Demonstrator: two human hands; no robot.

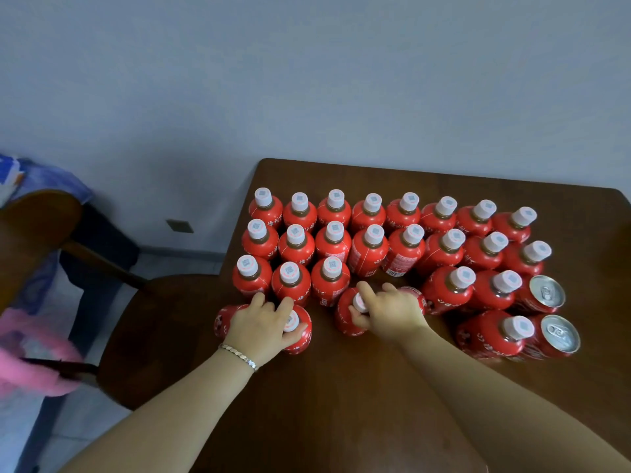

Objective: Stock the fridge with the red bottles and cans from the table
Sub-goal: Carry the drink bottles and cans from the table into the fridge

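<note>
My left hand curls over the cap of the left bottle, lower left of the cluster. My right hand pinches the cap of the right bottle beside it. Both stand upright under my grips. Packed rows of bottles crowd above; bare table lies below. No fridge shows.

We can read no word or number here. The white caps of the red bottles carry small square code marks, their labels show white script too blurred to make out, and one middle bottle bears a barcode.
</note>
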